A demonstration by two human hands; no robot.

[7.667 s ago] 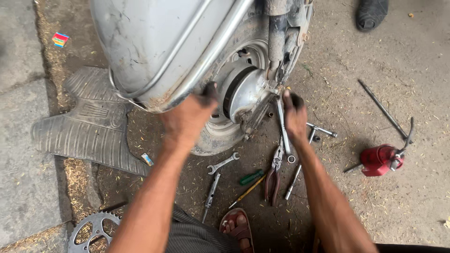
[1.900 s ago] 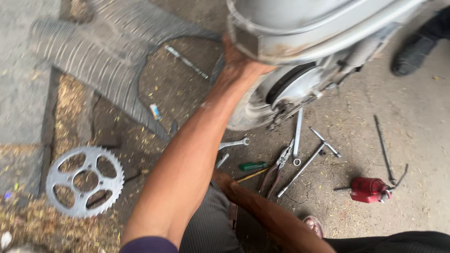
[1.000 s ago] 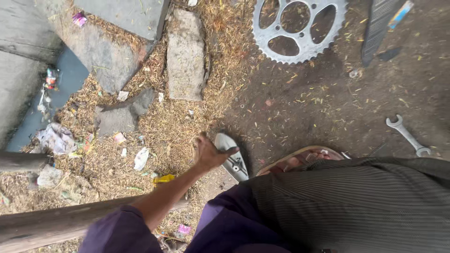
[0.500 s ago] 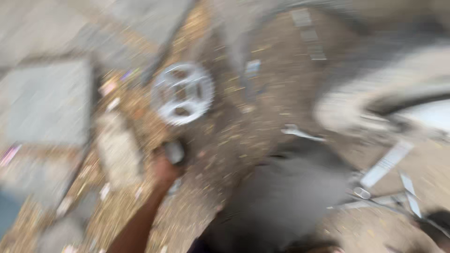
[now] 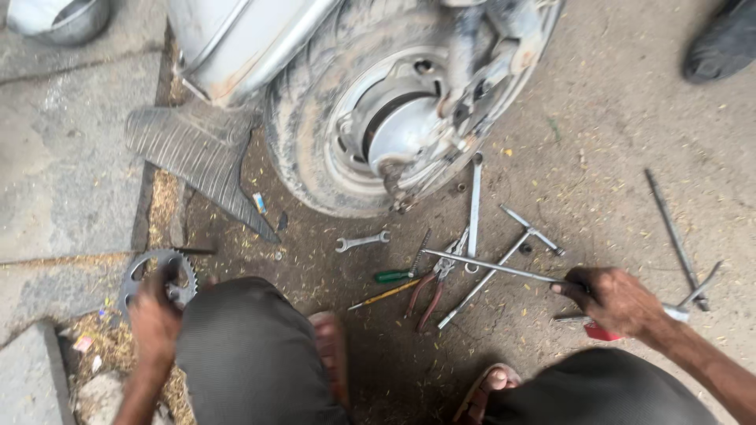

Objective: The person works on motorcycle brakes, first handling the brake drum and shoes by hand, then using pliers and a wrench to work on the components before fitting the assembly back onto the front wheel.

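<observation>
I crouch in front of a scooter's rear wheel [image 5: 346, 134], which stands on dirt ground. My left hand [image 5: 153, 319] is low at the left, its fingers closed over the rim of a toothed metal sprocket [image 5: 140, 271] lying on the ground. My right hand [image 5: 618, 301] is at the right, closed around one end of a long thin metal rod [image 5: 492, 267]. The rod reaches left over the tools, and its tip ends near the pliers [image 5: 435, 282]. A red oil can [image 5: 602, 332] shows just under that hand.
Between my knees and the wheel lie a small spanner [image 5: 362, 242], a green screwdriver [image 5: 394, 275], a long flat wrench [image 5: 474, 206] and a T-handle wrench [image 5: 520, 240]. A ribbed rubber mat [image 5: 197, 149] lies left of the wheel. Another person's shoe [image 5: 720, 43] is at the top right.
The view has swung back from the littered ground at the left to the wheel and tools. My left hand now rests on the sprocket, and my right hand has come into view holding the rod.
</observation>
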